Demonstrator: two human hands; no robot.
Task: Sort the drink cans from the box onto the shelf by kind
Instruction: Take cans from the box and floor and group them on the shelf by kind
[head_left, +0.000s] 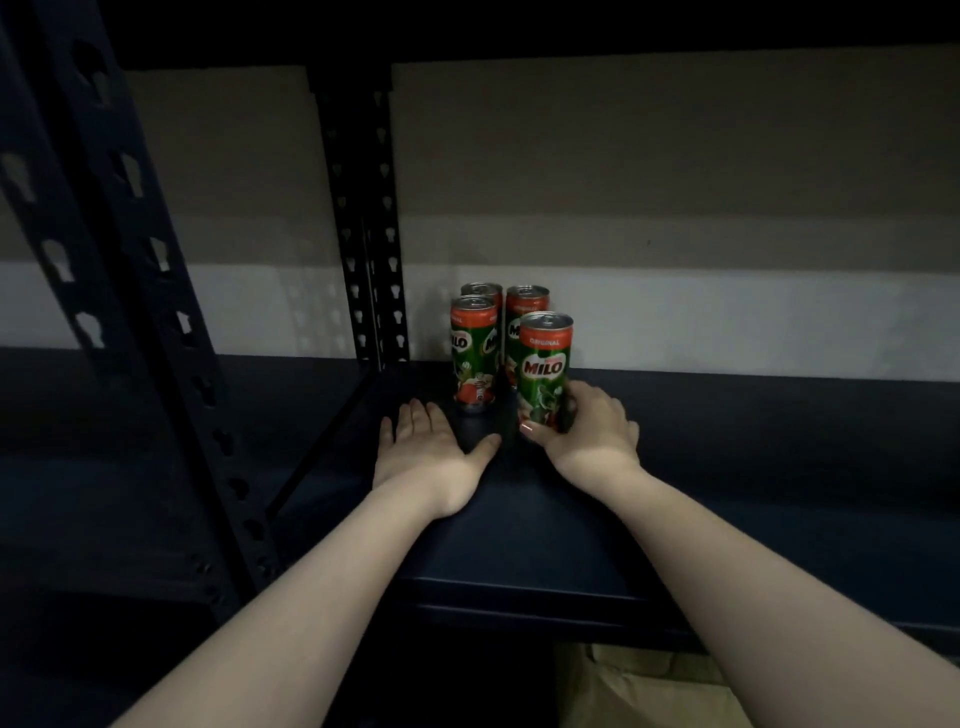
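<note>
Right hand is gripping the front Milo can low, setting it upright on the shelf. Left hand is lying flat, released, palm down, just beside it. Three other Milo cans are standing just beyond the fingers. Best to keep it vertical, sliding in snug w/o knocking neighbours.

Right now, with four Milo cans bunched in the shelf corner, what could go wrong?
1. The right hand grips the front-right can low; nudging it could knock the three cans packed close behind.
2. The left hand lies open by the front-left can's base; a careless lift may clip it.
</note>
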